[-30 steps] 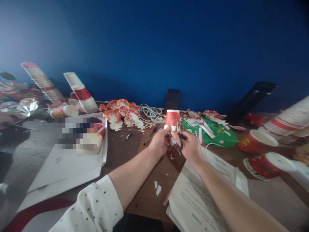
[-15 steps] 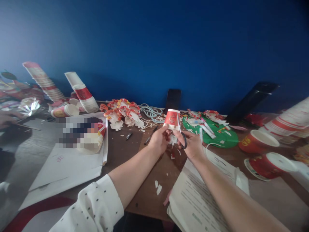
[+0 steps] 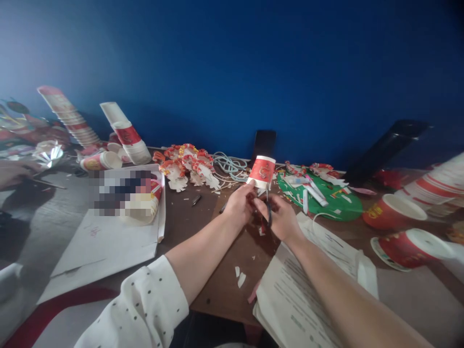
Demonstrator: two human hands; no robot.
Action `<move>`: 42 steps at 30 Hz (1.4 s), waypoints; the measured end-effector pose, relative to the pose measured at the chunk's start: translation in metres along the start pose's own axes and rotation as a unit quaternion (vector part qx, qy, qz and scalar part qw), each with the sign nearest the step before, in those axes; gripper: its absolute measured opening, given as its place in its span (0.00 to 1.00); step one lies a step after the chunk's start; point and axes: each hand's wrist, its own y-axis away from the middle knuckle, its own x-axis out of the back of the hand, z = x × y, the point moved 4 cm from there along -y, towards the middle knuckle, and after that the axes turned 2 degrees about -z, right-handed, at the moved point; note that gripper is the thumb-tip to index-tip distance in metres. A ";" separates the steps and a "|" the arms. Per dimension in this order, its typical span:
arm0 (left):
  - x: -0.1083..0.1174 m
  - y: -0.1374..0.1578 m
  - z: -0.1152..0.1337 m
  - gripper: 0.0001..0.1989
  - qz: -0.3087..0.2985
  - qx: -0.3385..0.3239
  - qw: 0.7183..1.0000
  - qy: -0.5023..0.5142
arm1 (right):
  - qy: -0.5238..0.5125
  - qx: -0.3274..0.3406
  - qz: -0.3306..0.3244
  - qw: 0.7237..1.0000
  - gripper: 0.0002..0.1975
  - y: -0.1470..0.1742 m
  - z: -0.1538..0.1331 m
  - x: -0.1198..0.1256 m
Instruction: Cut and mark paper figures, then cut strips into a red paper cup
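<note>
A red and white paper cup point(image 3: 262, 169) is in the grip of my left hand point(image 3: 241, 205), whose fingers close on its lower edge. My right hand point(image 3: 281, 217) is closed around the dark handles of a pair of scissors point(image 3: 268, 212). The blades point up against the lower right side of the cup; how far they are open is too small to tell. Beneath the hands, small white paper scraps point(image 3: 240, 278) lie on the brown tabletop point(image 3: 217, 270).
Cut red and white paper pieces point(image 3: 190, 164) and a pale cord point(image 3: 229, 164) lie along the blue wall. A green mat point(image 3: 333, 198) holds glue tubes and scraps. Papers point(image 3: 297, 299) lie at front right, stacked cups point(image 3: 438, 181) beyond. Another person's hand point(image 3: 16, 174) is at far left.
The cup has turned in my left hand and tilts more to the right. My right hand with the scissors has shifted slightly left and down. The whole view has moved a little.
</note>
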 end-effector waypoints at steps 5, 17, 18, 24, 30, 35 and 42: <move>0.001 -0.002 0.003 0.11 0.014 -0.016 1.000 -0.002 | 0.092 0.015 -0.032 0.995 0.17 0.005 0.006 -0.010; -0.002 0.001 -0.004 0.11 0.012 -0.012 1.000 0.024 | 0.140 0.032 0.014 0.989 0.18 0.008 0.005 -0.011; -0.002 0.001 -0.004 0.11 0.011 -0.010 1.000 0.026 | 0.138 0.031 0.018 0.990 0.18 0.008 0.006 -0.011; 0.001 -0.002 -0.009 0.10 -0.004 0.014 1.000 0.018 | 0.127 0.030 0.029 0.991 0.18 0.008 0.007 -0.010; 0.000 -0.001 -0.009 0.10 0.002 0.022 1.000 0.015 | 0.133 0.037 0.026 0.990 0.16 0.009 0.005 -0.010; -0.002 0.002 -0.008 0.10 0.006 0.019 1.000 0.022 | 0.146 0.039 0.027 0.988 0.14 0.010 0.004 -0.010; -0.001 -0.002 -0.009 0.11 -0.005 0.018 1.000 0.022 | 0.156 0.042 0.029 0.986 0.13 0.010 0.003 -0.010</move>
